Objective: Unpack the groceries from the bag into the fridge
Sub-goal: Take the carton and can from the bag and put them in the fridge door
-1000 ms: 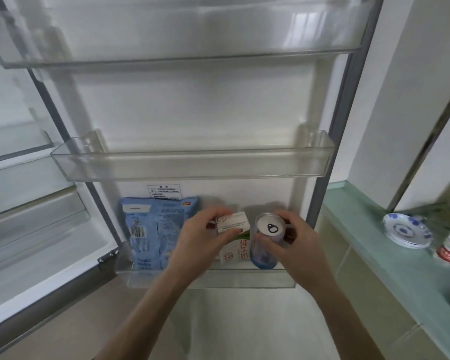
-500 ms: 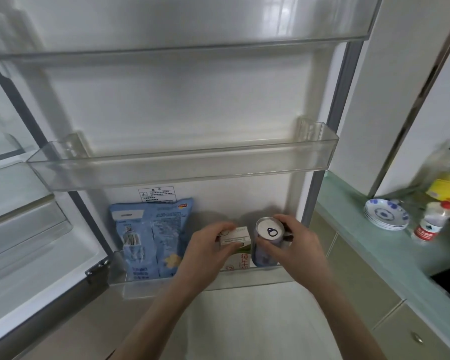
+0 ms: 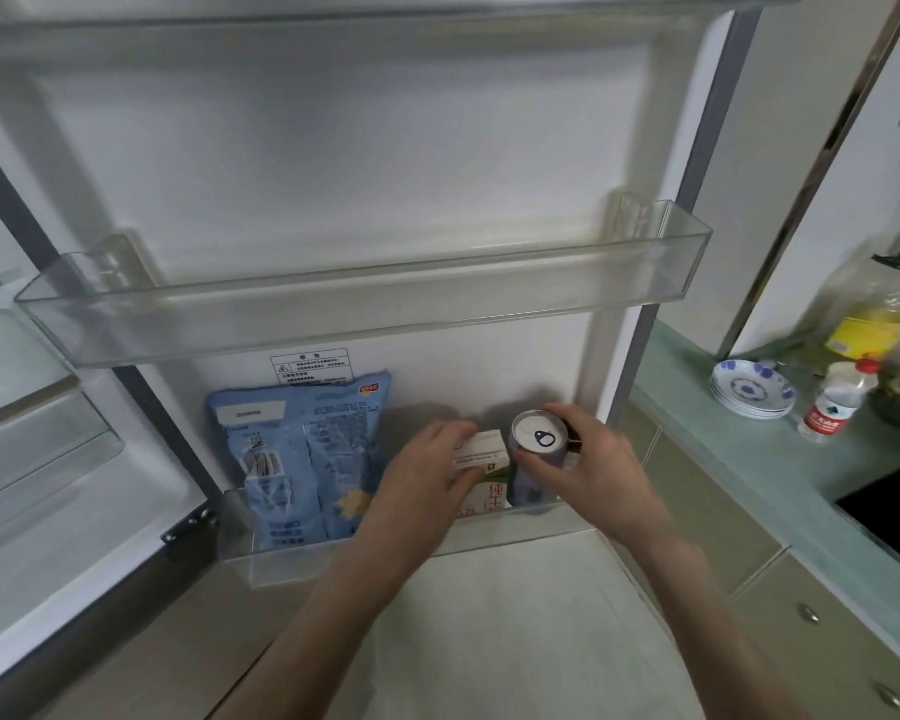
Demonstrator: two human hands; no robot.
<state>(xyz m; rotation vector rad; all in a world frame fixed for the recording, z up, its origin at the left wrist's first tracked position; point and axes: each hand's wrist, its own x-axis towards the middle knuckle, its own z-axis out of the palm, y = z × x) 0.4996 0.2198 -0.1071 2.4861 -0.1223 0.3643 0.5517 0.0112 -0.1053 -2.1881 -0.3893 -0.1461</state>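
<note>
Down at six o'clock in the clear plastic bottom door shelf (image 3: 261,563), your left hand (image 3: 422,485) grips the small white-and-green milk carton (image 3: 481,459), and your right hand (image 3: 601,470) wraps the silver-topped purple drink can (image 3: 536,433), touching the carton at its three o'clock. At the carton's nine o'clock stands an upright blue snack bag (image 3: 302,449).

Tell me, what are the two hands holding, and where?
Left hand grips the milk carton at its top; right hand wraps the can around its side.
</note>
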